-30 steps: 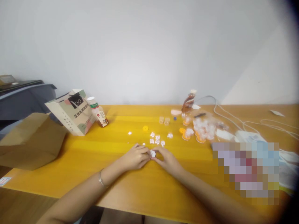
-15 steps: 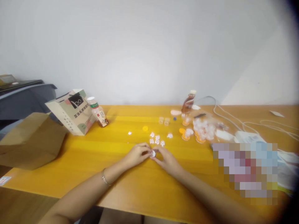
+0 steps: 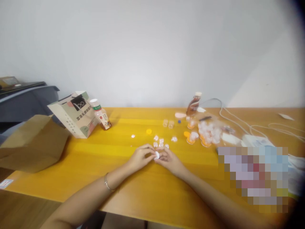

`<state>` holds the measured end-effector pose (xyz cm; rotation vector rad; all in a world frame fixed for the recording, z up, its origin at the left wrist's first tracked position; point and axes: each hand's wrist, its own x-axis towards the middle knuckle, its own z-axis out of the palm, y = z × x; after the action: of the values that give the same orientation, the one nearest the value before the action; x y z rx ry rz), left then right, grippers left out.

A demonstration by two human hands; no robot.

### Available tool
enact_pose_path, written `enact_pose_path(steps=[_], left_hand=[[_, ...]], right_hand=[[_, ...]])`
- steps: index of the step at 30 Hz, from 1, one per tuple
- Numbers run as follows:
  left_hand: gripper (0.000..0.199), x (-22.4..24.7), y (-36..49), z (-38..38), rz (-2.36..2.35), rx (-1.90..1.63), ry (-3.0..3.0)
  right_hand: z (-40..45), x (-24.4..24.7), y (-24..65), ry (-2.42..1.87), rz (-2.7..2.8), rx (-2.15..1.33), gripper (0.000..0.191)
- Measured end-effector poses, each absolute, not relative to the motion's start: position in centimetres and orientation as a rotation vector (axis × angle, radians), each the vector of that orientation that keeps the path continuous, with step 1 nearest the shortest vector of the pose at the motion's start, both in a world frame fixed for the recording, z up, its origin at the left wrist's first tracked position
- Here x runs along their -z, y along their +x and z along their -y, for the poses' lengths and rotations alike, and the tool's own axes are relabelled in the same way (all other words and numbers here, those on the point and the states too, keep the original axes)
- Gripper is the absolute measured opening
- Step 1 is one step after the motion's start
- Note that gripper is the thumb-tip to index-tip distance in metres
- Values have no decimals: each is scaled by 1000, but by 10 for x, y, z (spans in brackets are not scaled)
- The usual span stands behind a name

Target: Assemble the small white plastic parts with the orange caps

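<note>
Between the fingertips of both hands is a small round white disc (image 3: 157, 155), held a little above the yellow-brown table (image 3: 128, 190). My left hand (image 3: 142, 157) pinches it from the left, and my right hand (image 3: 169, 160) grips its right side. Fingers partly cover the disc, so its details are hidden. Just beyond the hands lie several small white cut-out pieces (image 3: 155, 144) with dark markings. One more such piece (image 3: 174, 139) sits slightly to the right. A yellow round disc (image 3: 149, 131) rests behind them, and a small white piece (image 3: 132, 136) lies to the left.
At left stand a paper gift bag (image 3: 73, 114), a white-capped bottle (image 3: 101, 116) and a brown paper bag (image 3: 33, 143). On the right are a cola bottle (image 3: 193, 105), a pile of clear and orange round pieces (image 3: 209, 132), two clear cups (image 3: 168, 124) and white cables (image 3: 234, 119).
My right fingers have curled in closer around the white disc, which has turned slightly. The view has shifted a little; the things on the table stay put.
</note>
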<state>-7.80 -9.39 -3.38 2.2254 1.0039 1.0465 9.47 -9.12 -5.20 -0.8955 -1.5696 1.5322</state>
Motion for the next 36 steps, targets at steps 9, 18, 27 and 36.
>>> enact_pose_path(steps=[9,18,27,36], left_hand=[[19,24,-96,85,-1034,-924,2330],[17,42,-119,60,-1106,-788,2417],[19,36,-117,66,-1073,-696,2768],[16,28,-110,75,-1076,-716,2682]], right_hand=[[89,44,100,-941,1391,-1618,33],[89,46,101,-952,1363,-1591,33],[93,42,102,-983,1377,-1548,33],[97,40,101,-1001,1407,-1537,27]])
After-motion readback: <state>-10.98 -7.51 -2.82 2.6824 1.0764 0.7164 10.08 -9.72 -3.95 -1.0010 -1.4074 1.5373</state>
